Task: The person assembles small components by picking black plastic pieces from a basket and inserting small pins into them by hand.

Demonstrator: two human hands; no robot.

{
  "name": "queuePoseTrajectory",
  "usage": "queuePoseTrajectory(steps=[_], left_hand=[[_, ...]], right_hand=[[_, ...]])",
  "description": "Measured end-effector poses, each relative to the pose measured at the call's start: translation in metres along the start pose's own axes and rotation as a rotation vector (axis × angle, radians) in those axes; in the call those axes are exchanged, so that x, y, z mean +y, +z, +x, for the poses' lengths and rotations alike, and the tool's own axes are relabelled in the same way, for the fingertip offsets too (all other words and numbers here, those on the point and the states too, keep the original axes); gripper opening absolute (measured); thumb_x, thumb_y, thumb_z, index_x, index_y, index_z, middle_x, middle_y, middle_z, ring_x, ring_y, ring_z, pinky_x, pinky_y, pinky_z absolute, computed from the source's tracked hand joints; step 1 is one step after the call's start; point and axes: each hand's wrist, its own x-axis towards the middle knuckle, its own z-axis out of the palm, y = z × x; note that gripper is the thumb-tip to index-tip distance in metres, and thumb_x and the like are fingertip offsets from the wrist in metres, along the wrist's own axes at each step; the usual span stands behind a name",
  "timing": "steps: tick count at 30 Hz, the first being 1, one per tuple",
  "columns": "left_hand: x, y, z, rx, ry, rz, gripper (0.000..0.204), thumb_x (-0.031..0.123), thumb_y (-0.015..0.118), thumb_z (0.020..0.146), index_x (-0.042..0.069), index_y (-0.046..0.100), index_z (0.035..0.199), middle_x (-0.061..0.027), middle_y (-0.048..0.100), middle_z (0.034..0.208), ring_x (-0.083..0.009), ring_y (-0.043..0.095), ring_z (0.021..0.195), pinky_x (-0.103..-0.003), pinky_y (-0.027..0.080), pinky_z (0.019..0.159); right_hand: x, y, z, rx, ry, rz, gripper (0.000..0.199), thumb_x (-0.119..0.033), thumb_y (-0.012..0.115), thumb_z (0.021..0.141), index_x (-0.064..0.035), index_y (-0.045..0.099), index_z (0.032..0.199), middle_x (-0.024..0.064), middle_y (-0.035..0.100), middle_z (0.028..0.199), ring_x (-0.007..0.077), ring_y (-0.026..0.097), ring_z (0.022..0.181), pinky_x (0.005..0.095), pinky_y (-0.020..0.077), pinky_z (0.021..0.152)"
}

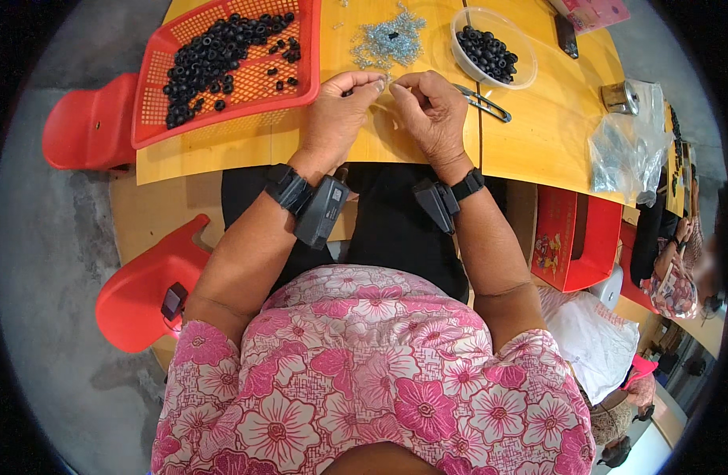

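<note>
Both hands, left hand [338, 107] and right hand [429, 107], pinch tiny parts, fingers together, above the tabletop [538, 134] near the screw pile [387, 39]; a slip could drop one.

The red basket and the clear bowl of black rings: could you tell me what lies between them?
In the head view, a pile of small silvery metal parts lies on the yellow table between basket and bowl.

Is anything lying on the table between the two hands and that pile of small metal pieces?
Nothing visible does. The pile of small metal pieces lies just beyond the left hand and right hand, with bare table between.
</note>
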Motion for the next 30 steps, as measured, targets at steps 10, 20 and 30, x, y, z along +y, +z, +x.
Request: queuePoseTrajectory(steps=[10, 20, 30], left_hand=[[-0.0017, -0.0004, 0.0009, -0.017, -0.004, -0.012, 0.019, 0.009, 0.061, 0.088, 0.000, 0.063, 0.105, 0.0005, 0.062, 0.089, -0.0003, 0.041, 0.061, -0.014, 0.030, 0.049], [0.0003, -0.0003, -0.0002, -0.008, -0.023, 0.001, 0.019, 0.012, 0.062, 0.088, 0.002, 0.064, 0.104, 0.0041, 0.057, 0.082, -0.0002, 0.041, 0.062, -0.015, 0.031, 0.049], [0.0011, -0.0003, 0.0006, -0.004, -0.044, -0.010, 0.019, 0.014, 0.061, 0.090, 0.002, 0.063, 0.103, 0.0043, 0.056, 0.080, -0.0002, 0.038, 0.059, -0.015, 0.030, 0.048]], right_hand=[[0.0034, 0.0023, 0.0011, -0.001, -0.044, -0.040, 0.007, -0.005, 0.066, 0.079, 0.0015, 0.065, 0.081, 0.0029, 0.054, 0.063, 0.0068, 0.046, 0.054, 0.0213, 0.0371, 0.050], [0.0038, 0.0006, 0.0014, -0.012, 0.061, -0.007, 0.019, -0.007, 0.065, 0.077, -0.0051, 0.068, 0.096, 0.0043, 0.054, 0.064, 0.0109, 0.049, 0.055, 0.0237, 0.0420, 0.053], [0.0027, 0.0015, 0.0014, -0.027, 0.016, -0.009, 0.017, -0.003, 0.066, 0.076, -0.0021, 0.067, 0.093, -0.0003, 0.047, 0.060, 0.0064, 0.041, 0.054, 0.0207, 0.0359, 0.051]])
